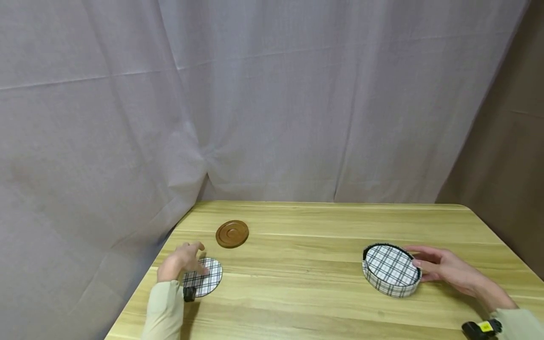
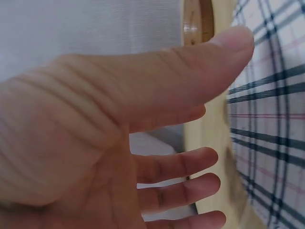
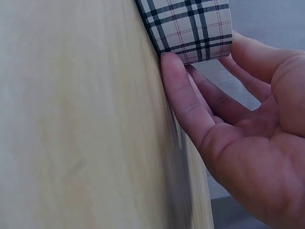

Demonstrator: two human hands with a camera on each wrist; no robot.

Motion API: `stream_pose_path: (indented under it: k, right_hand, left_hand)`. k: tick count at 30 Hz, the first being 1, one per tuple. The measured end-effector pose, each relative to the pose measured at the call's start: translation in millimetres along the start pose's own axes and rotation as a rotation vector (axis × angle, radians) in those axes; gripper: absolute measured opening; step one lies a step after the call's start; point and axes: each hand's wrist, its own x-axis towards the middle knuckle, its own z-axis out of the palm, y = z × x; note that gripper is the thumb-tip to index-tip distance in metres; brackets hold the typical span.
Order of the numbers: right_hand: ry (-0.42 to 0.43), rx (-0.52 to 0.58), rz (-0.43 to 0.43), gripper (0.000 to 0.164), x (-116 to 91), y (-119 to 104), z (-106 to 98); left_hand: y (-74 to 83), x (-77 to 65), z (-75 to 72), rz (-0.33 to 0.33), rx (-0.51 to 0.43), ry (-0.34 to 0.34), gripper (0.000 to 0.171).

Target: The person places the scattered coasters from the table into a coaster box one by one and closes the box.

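My left hand (image 1: 182, 263) hovers at the left of the table over a thin round plaid coaster (image 1: 211, 282), fingers spread and loosely bent. Its thumb overlaps the coaster's edge in the left wrist view, and nothing is between thumb and fingers. On the right side stands a low round plaid holder (image 1: 393, 289) with a black inner rim. A matching plaid disc (image 1: 392, 265) fills its top. My right hand (image 1: 454, 270) grips the holder from the right, thumb over the rim and fingers along the side. In the right wrist view a fingertip meets the holder's lower edge.
A round brown wooden coaster (image 1: 232, 233) with a recessed ring lies behind the plaid coaster, toward the back left. The wooden table (image 1: 297, 283) ends at a grey curtain (image 1: 280, 118) behind it. A darker cloth hangs at the right.
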Motion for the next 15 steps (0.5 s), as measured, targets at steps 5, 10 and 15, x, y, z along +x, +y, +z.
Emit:
stream_pose_path:
  k: [5,10,15]
  right_hand:
    - [-0.004,0.010,0.001,0.045,0.7,-2.2,1.8]
    - [-0.007,0.003,-0.017,0.045,1.4,-2.7,2.3]
    - [-0.004,0.008,-0.021,0.044,0.4,-3.9,1.9]
  left_hand:
    - [-2.2,1.2,6.3,-0.035,0.004,-0.024,0.072]
    - [-4.8,4.1,8.2,-0.033,0.000,-0.022,0.071]
    - [-6.8,7.9,8.8,-0.019,-0.003,-0.022,0.067]
